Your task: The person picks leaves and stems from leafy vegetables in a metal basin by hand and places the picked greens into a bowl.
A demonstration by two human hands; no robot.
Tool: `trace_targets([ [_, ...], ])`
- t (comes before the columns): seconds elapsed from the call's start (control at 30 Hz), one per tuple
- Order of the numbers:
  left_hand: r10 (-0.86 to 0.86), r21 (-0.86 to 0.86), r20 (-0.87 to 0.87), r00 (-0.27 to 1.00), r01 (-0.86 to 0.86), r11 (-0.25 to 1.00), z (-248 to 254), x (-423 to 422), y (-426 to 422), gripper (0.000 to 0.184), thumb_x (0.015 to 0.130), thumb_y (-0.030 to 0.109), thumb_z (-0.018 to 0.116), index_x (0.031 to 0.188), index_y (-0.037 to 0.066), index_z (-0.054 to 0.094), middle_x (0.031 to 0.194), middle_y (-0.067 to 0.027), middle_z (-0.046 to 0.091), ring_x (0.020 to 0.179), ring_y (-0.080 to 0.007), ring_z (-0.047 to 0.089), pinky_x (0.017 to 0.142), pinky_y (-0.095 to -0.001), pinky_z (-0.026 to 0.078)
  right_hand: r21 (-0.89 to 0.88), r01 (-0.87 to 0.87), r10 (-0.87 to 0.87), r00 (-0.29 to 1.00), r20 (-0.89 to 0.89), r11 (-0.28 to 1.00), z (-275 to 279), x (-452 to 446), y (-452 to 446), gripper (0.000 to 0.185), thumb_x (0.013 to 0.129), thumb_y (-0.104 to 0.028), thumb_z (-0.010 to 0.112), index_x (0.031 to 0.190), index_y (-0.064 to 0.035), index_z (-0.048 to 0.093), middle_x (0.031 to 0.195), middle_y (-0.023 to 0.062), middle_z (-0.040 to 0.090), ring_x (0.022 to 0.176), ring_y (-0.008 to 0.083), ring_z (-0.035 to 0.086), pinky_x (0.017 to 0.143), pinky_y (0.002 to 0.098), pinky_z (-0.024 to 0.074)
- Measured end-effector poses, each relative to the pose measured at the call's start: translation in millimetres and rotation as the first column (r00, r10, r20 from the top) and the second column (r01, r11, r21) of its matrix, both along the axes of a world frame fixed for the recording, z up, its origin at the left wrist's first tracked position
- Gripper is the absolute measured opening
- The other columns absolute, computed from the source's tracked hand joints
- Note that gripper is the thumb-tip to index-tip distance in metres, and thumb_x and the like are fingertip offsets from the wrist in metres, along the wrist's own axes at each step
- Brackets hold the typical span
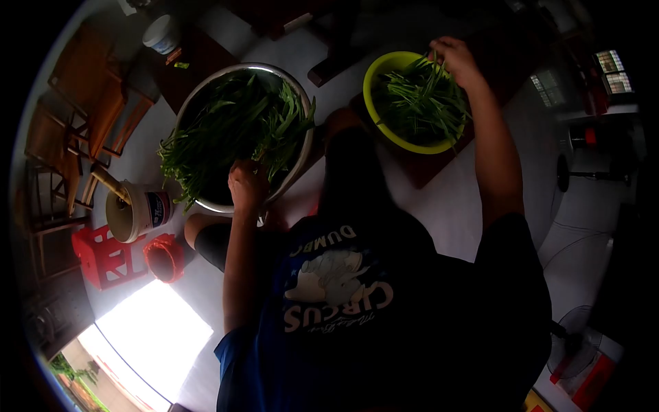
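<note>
A large metal basin (307, 103) holds a heap of long leafy greens (226, 117), some hanging over its rim. My left hand (248, 184) is at the basin's near side, its fingers curled closed around stems of the greens; the fingertips are partly hidden. To the right, a yellow-green plastic basin (371, 103) holds cut green stems and leaves (419, 96). Above its far right edge is my right hand (454, 60), fingers pinched on a few green stems that hang down into the pile.
At left stand a white bucket (141, 213) with a wooden handle in it, a red plastic stool (103, 257), a red-rimmed container (165, 259) and wooden chairs (89, 96). A white tub (162, 34) sits farther back. A fan (573, 343) stands at lower right.
</note>
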State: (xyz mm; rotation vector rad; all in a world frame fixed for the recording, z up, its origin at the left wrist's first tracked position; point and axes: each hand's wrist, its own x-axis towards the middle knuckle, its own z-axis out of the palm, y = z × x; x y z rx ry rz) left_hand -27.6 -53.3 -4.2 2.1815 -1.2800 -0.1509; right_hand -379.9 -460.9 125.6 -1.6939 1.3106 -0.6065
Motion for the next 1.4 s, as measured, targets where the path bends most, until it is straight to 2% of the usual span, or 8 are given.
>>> trace_targets([
  [0.17,0.041,0.045,-0.066,0.997,-0.038,0.998,5,-5,-4,0.014,0.082,0.014,0.066,0.085,0.001,0.071,0.080,-0.0220,0.070,0.079,-0.0419,0.069,0.074,-0.0493,0.054,-0.129,-0.294,0.174,0.808,-0.562,0.947,-79,-1,-11,0.031,0.100,-0.023,0.062,0.120,0.0004,0.066,0.106,0.0139,0.071,0.098,0.0265,0.068,0.084,0.0416,0.0536],
  [0.2,0.041,0.044,-0.048,0.998,-0.038,0.998,5,-4,-5,0.015,0.083,0.013,0.065,0.087,0.001,0.071,0.081,-0.0221,0.070,0.079,-0.0420,0.069,0.074,-0.0492,0.055,-0.102,-0.299,0.194,0.807,-0.558,0.949,-89,-2,-15,0.039,0.099,-0.026,0.064,0.131,-0.0028,0.062,0.126,0.0178,0.066,0.112,0.0322,0.065,0.092,0.0443,0.0528],
  [0.43,-0.083,0.025,-0.019,0.996,0.083,0.996,1,-1,-2,0.015,0.086,0.011,0.061,0.095,0.005,0.072,0.083,-0.0219,0.071,0.084,-0.0416,0.070,0.074,-0.0493,0.055,-0.171,-0.247,0.137,0.864,-0.484,0.954,-109,-30,-16,0.061,0.100,-0.040,0.062,0.148,-0.0071,0.046,0.136,0.0190,0.060,0.125,0.0356,0.058,0.104,0.0466,0.0475],
  [0.67,0.128,0.034,-0.051,0.990,-0.127,0.991,6,-17,0,0.014,0.083,0.014,0.067,0.094,0.007,0.073,0.085,-0.0202,0.072,0.081,-0.0387,0.071,0.072,-0.0473,0.056,-0.318,-0.565,0.046,0.536,-0.843,0.761,-163,-41,45,0.067,0.102,-0.049,0.052,0.154,-0.0112,0.035,0.149,0.0208,0.047,0.135,0.0441,0.045,0.107,0.0638,0.0345],
  [0.97,0.064,-0.041,0.007,0.998,-0.064,0.997,29,-6,0,0.010,0.080,0.005,0.063,0.079,0.002,0.072,0.081,-0.0215,0.069,0.077,-0.0416,0.067,0.071,-0.0472,0.054,-0.380,-0.614,-0.066,0.470,-0.880,0.692,-135,-28,52,0.069,0.100,-0.050,0.055,0.154,-0.0113,0.036,0.154,0.0222,0.040,0.139,0.0426,0.040,0.107,0.0634,0.0313],
  [1.17,0.063,-0.193,0.247,0.967,-0.014,0.981,7,-15,-15,0.021,0.084,0.011,0.064,0.101,0.001,0.069,0.106,-0.0214,0.067,0.098,-0.0388,0.063,0.080,-0.0481,0.051,-0.748,-0.525,0.111,0.841,-0.530,0.405,-93,27,114,0.045,0.097,-0.036,0.063,0.126,-0.0017,0.060,0.123,0.0213,0.064,0.117,0.0394,0.057,0.101,0.0548,0.0402],
  [1.27,-0.171,0.362,0.243,0.955,0.074,0.929,-63,-6,-10,0.046,0.088,0.028,0.063,0.127,0.005,0.059,0.142,-0.0220,0.048,0.127,-0.0427,0.047,0.104,-0.0561,0.040,-0.674,-0.531,0.456,0.834,-0.310,0.514,-90,74,178,0.035,0.089,-0.021,0.072,0.117,-0.0013,0.064,0.106,0.0184,0.069,0.098,0.0366,0.065,0.089,0.0467,0.0498],
  [1.4,-0.177,0.330,0.122,0.977,0.129,0.935,-55,-17,-11,0.037,0.086,0.023,0.063,0.118,0.005,0.062,0.118,-0.0226,0.064,0.115,-0.0404,0.059,0.101,-0.0518,0.045,-0.534,-0.687,0.646,0.700,-0.305,0.493,-107,134,233,0.044,0.087,-0.021,0.073,0.122,0.0021,0.061,0.105,0.0191,0.068,0.099,0.0357,0.064,0.088,0.0475,0.0491],
])
